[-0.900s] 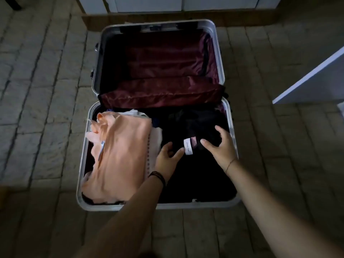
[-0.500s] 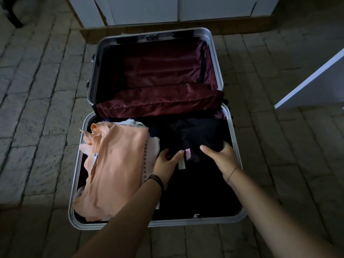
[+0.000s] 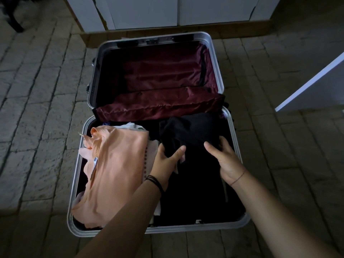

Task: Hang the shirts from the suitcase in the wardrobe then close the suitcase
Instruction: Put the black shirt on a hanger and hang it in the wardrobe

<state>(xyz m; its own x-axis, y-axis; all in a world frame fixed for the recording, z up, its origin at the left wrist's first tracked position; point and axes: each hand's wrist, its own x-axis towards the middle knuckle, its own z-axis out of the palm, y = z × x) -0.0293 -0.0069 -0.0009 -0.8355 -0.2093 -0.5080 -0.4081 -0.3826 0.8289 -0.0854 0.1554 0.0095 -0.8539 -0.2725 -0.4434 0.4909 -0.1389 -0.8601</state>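
Two hands, one black shirt. The suitcase (image 3: 214, 226) lies wide open on the floor (image 3: 37, 108). It's a hard shell with rounded corners and a brushed silver metal rim. Its near half holds the clothes. Its far half, the lid (image 3: 158, 67), is lined with shiny wine-red satin. A puffy, wrinkled satin flap (image 3: 160, 105) in the same colour sags across the hinge line between the halves.

On the right side of the suitcase's near half sits the black shirt (image 3: 188, 131), a matte, bunched-up lump of soft cloth that's hard to read in the dim light. The left hand (image 3: 165, 159) grips its near left edge, thumb on top and fingers tucked under the cloth. The right hand (image 3: 225, 159) grips the near right part, thumb stretched over the top and fingers curled into the folds, close to the suitcase's right rim. The left wrist has a few black bands (image 3: 155, 181), and the right has a thin thread bracelet (image 3: 237, 178).

On the left side of the near half is a peach shirt (image 3: 115, 164), smooth and slightly glossy, loosely folded with wavy edges and a small label (image 3: 95, 159). Some white fabric (image 3: 130, 125) pokes out from under its far end.

Around the suitcase the floor is rough rectangular stone tile. Beyond the lid stands the wardrobe (image 3: 149, 12), with flat white doors on a wooden base. A plain white panel (image 3: 316, 84) juts in off the suitcase's right.
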